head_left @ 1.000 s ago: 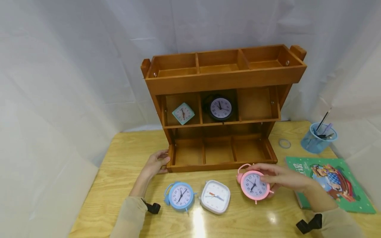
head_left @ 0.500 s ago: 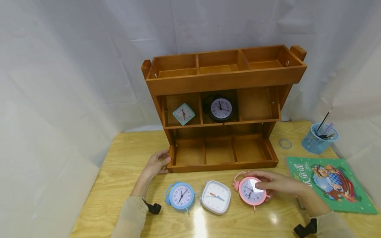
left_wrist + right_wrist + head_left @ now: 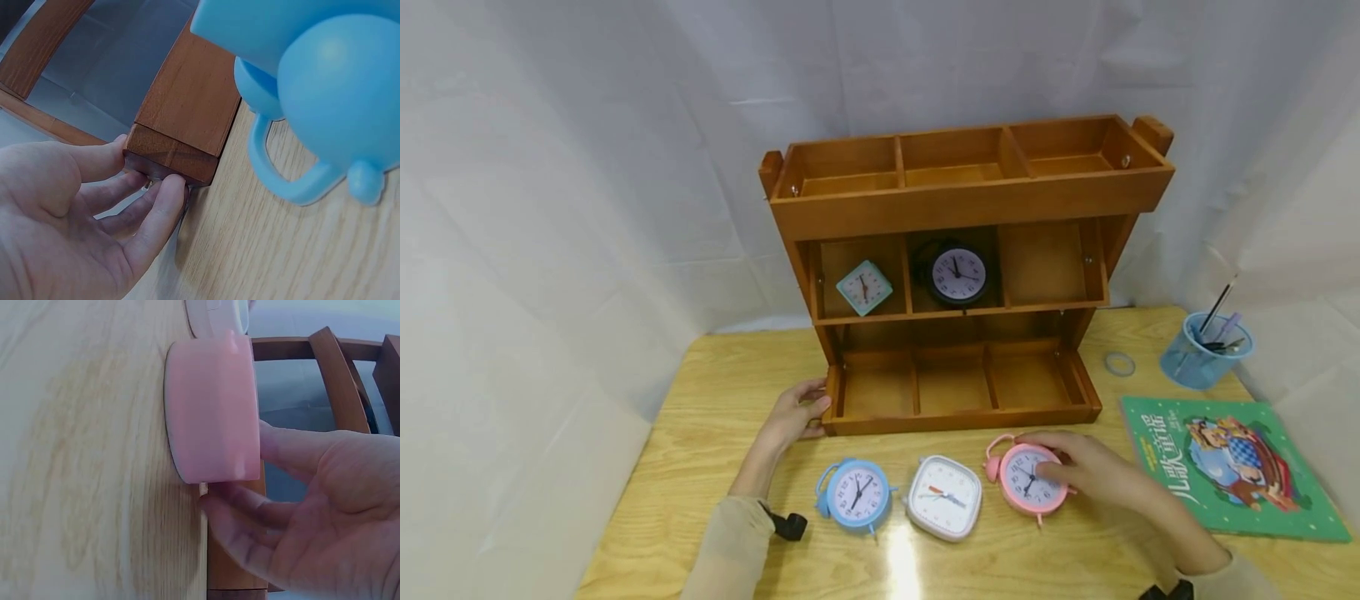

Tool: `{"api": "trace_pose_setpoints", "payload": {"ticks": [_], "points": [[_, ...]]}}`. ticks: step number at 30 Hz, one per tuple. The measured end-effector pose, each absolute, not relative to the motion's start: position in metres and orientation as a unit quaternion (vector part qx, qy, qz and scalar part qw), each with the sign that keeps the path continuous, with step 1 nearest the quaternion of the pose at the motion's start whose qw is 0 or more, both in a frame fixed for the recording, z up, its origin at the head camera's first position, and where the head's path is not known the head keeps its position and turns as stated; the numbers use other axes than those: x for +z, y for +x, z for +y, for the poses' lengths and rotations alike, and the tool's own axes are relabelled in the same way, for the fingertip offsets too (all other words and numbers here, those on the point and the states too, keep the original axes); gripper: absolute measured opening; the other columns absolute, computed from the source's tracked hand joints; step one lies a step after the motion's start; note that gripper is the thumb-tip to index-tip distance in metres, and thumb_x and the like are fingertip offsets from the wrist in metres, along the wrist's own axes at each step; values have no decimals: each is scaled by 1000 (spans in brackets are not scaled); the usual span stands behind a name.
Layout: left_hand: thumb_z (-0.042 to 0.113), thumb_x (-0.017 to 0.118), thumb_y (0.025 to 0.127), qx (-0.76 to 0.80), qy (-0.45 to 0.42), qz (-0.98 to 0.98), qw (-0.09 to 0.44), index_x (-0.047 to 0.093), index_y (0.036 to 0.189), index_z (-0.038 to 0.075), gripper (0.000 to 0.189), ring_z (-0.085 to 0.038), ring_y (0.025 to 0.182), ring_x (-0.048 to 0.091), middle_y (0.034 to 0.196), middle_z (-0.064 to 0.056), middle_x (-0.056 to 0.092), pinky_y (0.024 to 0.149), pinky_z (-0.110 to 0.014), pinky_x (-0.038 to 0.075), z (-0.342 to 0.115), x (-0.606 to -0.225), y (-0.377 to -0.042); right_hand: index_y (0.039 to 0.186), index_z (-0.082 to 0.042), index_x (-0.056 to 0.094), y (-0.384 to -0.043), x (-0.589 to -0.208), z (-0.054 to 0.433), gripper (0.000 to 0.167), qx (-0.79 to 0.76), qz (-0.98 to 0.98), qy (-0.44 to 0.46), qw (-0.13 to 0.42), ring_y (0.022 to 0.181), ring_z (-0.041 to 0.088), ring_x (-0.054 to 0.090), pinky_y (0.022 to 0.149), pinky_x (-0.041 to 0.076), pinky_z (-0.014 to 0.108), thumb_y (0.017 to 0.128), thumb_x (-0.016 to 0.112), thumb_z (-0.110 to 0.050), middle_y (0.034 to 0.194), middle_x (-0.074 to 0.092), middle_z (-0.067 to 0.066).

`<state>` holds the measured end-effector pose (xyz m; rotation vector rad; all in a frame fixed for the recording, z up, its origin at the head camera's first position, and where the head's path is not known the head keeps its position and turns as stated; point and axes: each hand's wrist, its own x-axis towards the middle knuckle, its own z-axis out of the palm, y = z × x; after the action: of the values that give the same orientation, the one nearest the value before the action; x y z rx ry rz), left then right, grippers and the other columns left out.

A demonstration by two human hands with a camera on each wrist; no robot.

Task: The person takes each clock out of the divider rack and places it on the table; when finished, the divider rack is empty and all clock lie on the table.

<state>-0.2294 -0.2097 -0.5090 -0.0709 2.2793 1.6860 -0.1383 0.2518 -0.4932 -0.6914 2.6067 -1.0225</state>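
Observation:
A pink alarm clock (image 3: 1027,497) with a handle and bells lies face up on the table. My right hand (image 3: 1093,468) holds its right side, thumb over the dial; the right wrist view shows the hand (image 3: 331,500) around the pink clock's edge (image 3: 212,412). My left hand (image 3: 792,412) grips the lower left corner of a brown wooden shelf (image 3: 962,208); the left wrist view shows thumb and fingers about the shelf's corner (image 3: 181,147). Between the hands lie a blue alarm clock (image 3: 856,495) and a white square clock (image 3: 944,497).
A mint-green clock (image 3: 864,287) and a black alarm clock (image 3: 958,273) sit in the middle tier's left and centre compartments. On the right are a green book (image 3: 1232,467), a blue pen cup (image 3: 1202,358) and a pale ring (image 3: 1119,363). Cloth hangs around the table.
My right hand has moved the pink alarm clock slightly left and lowered it to the table, uncovering more of the green book. The left hand has stayed at the shelf's corner.

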Motion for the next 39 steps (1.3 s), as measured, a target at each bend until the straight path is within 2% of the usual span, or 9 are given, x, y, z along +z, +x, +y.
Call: {"api": "trace_pose_setpoints", "payload": {"ticks": [5, 8, 10, 14, 17, 21, 28, 34, 39], "points": [[14, 56, 110, 587, -24, 795, 153, 41, 159, 0, 53, -37, 131, 58, 155, -30, 45, 84, -35, 66, -209, -508, -229, 140, -8, 65, -137, -494, 250, 42, -351, 897, -244, 113, 126, 34, 65, 101, 58, 33, 104, 67, -29, 137, 70, 13], [13, 56, 110, 588, -30, 794, 153, 42, 159, 1, 52, -39, 132, 57, 154, -29, 46, 83, -35, 66, -209, -508, -230, 139, -9, 65, -134, -491, 248, 40, -351, 900, -241, 98, 118, 28, 66, 94, 59, 29, 105, 67, -29, 132, 70, 11], [13, 55, 110, 587, -30, 795, 152, 42, 159, 1, 52, -39, 132, 57, 155, -29, 45, 84, -35, 66, -210, -509, -230, 136, -11, 67, -131, -488, 244, 36, -333, 910, -239, 66, 114, 24, 67, 92, 61, 31, 104, 68, -26, 128, 70, 6], [12, 55, 110, 588, -31, 795, 150, 42, 159, 1, 52, -39, 132, 57, 155, -29, 46, 84, -35, 66, -211, -509, -229, 130, -17, 72, -128, -474, 228, 32, -251, 929, -264, -64, 109, 16, 67, 90, 64, 38, 98, 75, -20, 121, 68, -3], [13, 56, 110, 589, -31, 794, 148, 42, 158, 1, 52, -38, 131, 58, 154, -29, 46, 83, -35, 66, -211, -509, -227, 129, -15, 73, -132, -461, 213, 30, -183, 910, -315, -200, 108, 18, 67, 87, 64, 40, 107, 64, -34, 120, 70, 0], [13, 56, 110, 590, -33, 794, 143, 44, 158, 1, 51, -37, 129, 59, 153, -28, 47, 82, -34, 66, -210, -510, -227, 136, -11, 68, -146, -442, 195, 54, -125, 876, -355, -303, 111, 26, 66, 87, 63, 43, 113, 38, -49, 130, 69, 11], [11, 55, 110, 589, -30, 795, 142, 44, 157, 1, 50, -32, 123, 60, 151, -29, 48, 80, -32, 65, -206, -509, -227, 159, -14, 47, -172, -412, 177, 68, -95, 883, -326, -324, 141, 47, 49, 108, 54, 61, 110, 35, -60, 160, 47, 23], [9, 54, 110, 590, -30, 794, 143, 42, 158, 0, 50, -28, 118, 60, 152, -29, 47, 78, -30, 64, -207, -507, -227, 162, -11, 41, -201, -391, 166, 78, -69, 896, -298, -321, 146, 56, 39, 118, 42, 68, 108, 28, -66, 163, 37, 30], [9, 54, 110, 588, -29, 796, 141, 43, 158, 0, 50, -30, 119, 61, 151, -29, 48, 78, -31, 65, -207, -508, -227, 161, -9, 38, -231, -378, 154, 74, -63, 917, -279, -278, 145, 57, 39, 120, 42, 64, 107, 51, -57, 162, 33, 35]]}}
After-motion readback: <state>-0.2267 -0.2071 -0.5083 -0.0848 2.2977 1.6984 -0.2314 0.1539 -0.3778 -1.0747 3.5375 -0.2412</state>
